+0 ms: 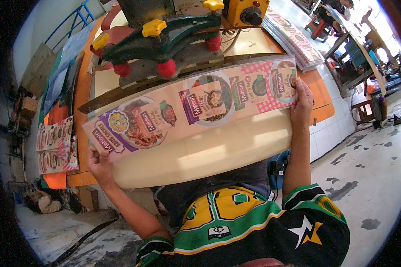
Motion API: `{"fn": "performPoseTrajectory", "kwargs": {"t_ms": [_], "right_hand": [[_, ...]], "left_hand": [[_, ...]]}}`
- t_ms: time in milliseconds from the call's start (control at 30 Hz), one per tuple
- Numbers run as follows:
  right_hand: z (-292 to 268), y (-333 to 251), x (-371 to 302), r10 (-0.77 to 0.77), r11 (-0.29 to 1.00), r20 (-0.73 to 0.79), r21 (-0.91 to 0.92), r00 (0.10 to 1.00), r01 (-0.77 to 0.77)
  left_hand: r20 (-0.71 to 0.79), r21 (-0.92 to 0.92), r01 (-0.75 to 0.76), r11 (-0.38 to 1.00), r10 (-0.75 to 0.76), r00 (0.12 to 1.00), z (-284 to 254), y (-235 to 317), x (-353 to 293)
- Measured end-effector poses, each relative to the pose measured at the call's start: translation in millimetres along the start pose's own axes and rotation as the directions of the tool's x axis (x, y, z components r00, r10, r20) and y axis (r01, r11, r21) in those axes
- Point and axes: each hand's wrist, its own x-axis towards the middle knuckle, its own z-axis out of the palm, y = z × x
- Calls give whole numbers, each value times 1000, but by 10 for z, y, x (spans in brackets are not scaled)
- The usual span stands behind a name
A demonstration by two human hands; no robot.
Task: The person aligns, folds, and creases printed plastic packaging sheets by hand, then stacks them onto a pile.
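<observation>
A long printed strip (167, 129) with food pictures and a glossy clear cover stretches between my two hands, lying tilted up to the right. My left hand (100, 167) pinches its lower left corner, thumb on top. At the opposite end, my right hand (302, 100) grips the right edge, with some fingers hidden behind. Under the strip is a smooth cream-coloured board (205, 151) with a rounded front edge. The strip's far edge lies along the dark bar at the base of a green metal machine arm (182, 38), which has yellow knobs and red round feet.
An orange table (321, 95) carries the machine. Beside the machine arm is a yellow control box (247, 13) with a black dial. Stacked printed sheets (294, 38) lie at the far right, more printed sheets (55, 147) at the left. A person (338, 11) sits at the far right.
</observation>
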Motion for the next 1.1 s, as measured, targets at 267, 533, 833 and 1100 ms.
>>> {"fn": "performPoseTrajectory", "kwargs": {"t_ms": [267, 533, 833, 1100], "right_hand": [[73, 6, -41, 1, 995, -82, -100, 997, -9], [7, 72, -28, -67, 986, -93, -161, 993, 51], [-19, 120, -17, -120, 972, -99, -213, 988, 97], [-43, 110, -36, -145, 961, -93, -248, 985, 118]], "left_hand": [[8, -3, -133, 991, 133, 991, 145, 115, 7], [-10, 44, -136, 990, 137, 991, 108, 93, 26], [-66, 40, -163, 986, 166, 984, 118, 68, 20], [7, -28, -156, 987, 156, 988, 147, 124, 14]]}}
